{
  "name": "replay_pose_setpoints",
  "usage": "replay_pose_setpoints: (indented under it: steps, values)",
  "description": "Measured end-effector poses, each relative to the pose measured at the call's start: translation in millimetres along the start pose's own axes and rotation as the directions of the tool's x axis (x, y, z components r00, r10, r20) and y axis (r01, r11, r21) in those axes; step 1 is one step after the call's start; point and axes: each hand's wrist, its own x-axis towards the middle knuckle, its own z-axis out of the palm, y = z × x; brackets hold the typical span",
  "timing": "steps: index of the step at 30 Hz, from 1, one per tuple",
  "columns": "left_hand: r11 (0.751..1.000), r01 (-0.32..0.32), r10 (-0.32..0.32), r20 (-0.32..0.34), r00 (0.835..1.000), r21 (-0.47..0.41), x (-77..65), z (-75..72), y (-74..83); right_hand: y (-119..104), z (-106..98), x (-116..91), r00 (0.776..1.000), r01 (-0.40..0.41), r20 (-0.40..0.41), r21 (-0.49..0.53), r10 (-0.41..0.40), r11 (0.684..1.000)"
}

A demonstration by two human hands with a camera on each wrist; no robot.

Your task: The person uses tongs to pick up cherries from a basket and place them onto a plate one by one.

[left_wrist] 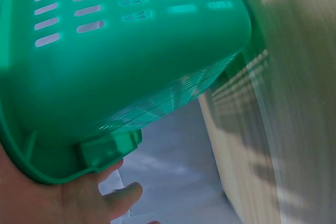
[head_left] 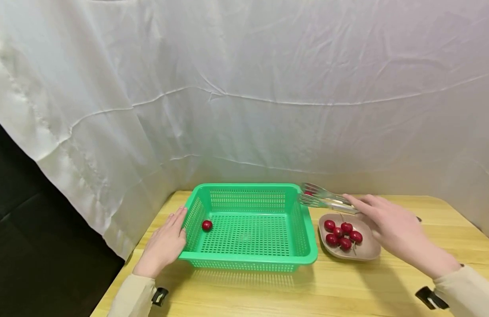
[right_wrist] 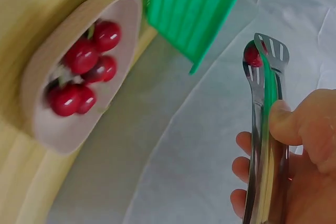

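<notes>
My right hand (head_left: 395, 224) grips metal tongs (right_wrist: 268, 129), thumb on one arm and fingers curled round the other. Between the slotted tips is a red cherry (right_wrist: 253, 55), held above the right rim of a green plastic basket (head_left: 248, 259). Inside the basket, near its left wall, lies a single cherry (head_left: 206, 225). My left hand (head_left: 165, 240) rests on the basket's left rim, fingers fairly straight; in the left wrist view the rim (left_wrist: 50, 177) lies against the hand. Below the right hand, a beige dish (head_left: 369, 253) holds several cherries (head_left: 345, 243), some with stems.
The basket and dish stand side by side on a light wooden table (head_left: 236, 299). White cloth (head_left: 268, 88) hangs behind the table and along its left. A dark surface (head_left: 38, 237) shows at the far left, beyond the cloth.
</notes>
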Motion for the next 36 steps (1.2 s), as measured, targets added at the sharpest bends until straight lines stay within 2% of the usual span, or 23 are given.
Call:
replay_pose_setpoints:
  steps: [6, 11, 19, 27, 36]
  values:
    - [1.0, -0.005, 0.005, -0.009, 1.0, -0.011, -0.9, -0.3, -0.7, 18, 3, -23, 0.999, -0.032, 0.015, -0.028, 0.032, 0.999]
    - [1.0, -0.002, 0.002, -0.008, 1.0, -0.01, -1.3, 0.1, -1.3, 31, 12, -42, 0.994, -0.071, 0.08, -0.027, 0.073, 0.997]
    - [1.0, 0.003, -0.003, -0.005, 1.0, -0.011, -1.4, -0.6, -1.7, 35, 30, -62, 0.986, -0.097, 0.138, -0.017, 0.099, 0.995]
    - [1.0, -0.002, 0.002, -0.005, 1.0, -0.01, -0.9, 1.1, -3.0, 29, 30, -62, 0.975, -0.129, 0.183, -0.009, 0.128, 0.992]
    - [1.0, -0.001, 0.001, 0.0, 1.0, -0.017, -0.4, 0.7, -0.5, 19, 20, -40, 0.991, -0.086, 0.106, 0.031, 0.082, 0.996]
